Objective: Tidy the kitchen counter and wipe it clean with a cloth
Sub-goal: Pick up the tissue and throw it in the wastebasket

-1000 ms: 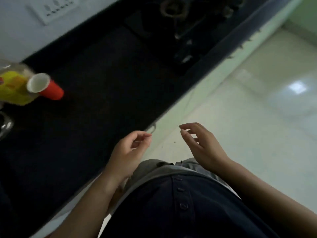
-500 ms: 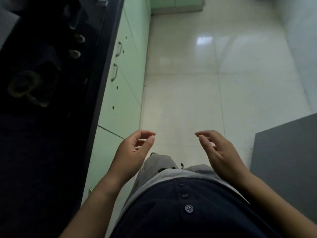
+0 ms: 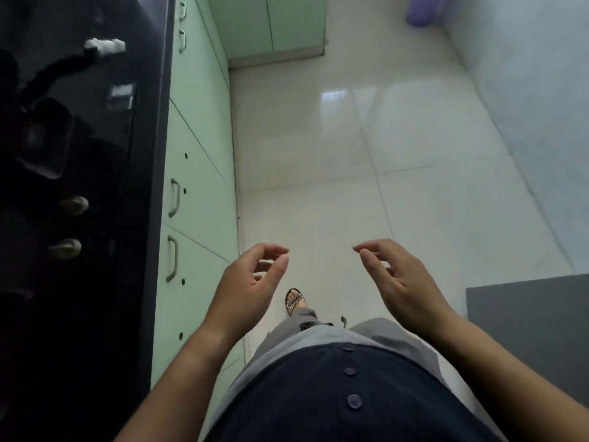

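Beside the table: the person stood on the floor [image 3: 398, 173], body turned along the cabinets [image 3: 197, 173], one sandalled foot [image 3: 294, 300] forward.
Left hand [image 3: 251, 282]: empty, fingers curled loosely and apart, thumb near the forefinger but not closed on anything.
Right hand [image 3: 401, 282]: empty too, fingers half bent and apart, palm turned inward.
Table [image 3: 149, 154]: dark, glossy and hard, a long strip at the left; its long axis ran away from the person, parallel to the walking line.
Stove [image 3: 47, 138]: black, on the table, with two rounded metal knobs [image 3: 68, 226] toward the front edge.
Cloth: none clearly visible; a small white thing [image 3: 105, 46] lay far up the table, but I cannot tell what it was.
Key relation: the table lay to the left of both hands, so the left hand was nearer; the right would need to cross the body.
Cabinets: pale green, smooth, with metal bar handles.
Floor: shiny pale tiles; a grey mat [image 3: 529, 320] at the right.
Judgement: wiping was not yet begun; a cloth probably had to be found first.
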### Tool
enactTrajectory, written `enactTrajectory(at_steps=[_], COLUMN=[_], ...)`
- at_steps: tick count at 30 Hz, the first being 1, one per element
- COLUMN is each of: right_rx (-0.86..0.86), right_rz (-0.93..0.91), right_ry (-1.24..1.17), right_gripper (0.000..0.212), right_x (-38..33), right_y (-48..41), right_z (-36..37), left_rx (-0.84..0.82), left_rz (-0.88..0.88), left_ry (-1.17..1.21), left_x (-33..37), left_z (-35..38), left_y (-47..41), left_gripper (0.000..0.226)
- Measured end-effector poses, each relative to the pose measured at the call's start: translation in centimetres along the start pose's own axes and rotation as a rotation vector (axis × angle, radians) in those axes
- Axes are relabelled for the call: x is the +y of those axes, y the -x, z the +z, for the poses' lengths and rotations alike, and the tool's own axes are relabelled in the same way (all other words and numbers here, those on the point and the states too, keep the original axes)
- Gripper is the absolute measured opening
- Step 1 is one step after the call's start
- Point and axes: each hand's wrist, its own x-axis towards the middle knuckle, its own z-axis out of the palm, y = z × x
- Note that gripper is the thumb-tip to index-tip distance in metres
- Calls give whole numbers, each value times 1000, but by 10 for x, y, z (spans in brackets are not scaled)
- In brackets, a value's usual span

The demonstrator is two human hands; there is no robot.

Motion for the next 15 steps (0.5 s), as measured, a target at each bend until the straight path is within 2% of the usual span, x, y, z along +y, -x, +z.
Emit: enactTrajectory(at_steps=[2,6,15], right_rx=[31,59,8], right_rz=[-18,0,47], right_ry=[-10,-22,-31], right_gripper=[40,43,29], right_x=[-16,-26,-23], right_y=[-38,-90,-230], right_z=[-5,-12,-26], left_rx=[-6,-28,-66], left_rz=[21,11,-66], left_ry=[-12,-9,-2], left_x=[11,22,39], left_z=[-17,-32,-41], left_y=[-38,-95,-226], left_gripper=[14,13,11])
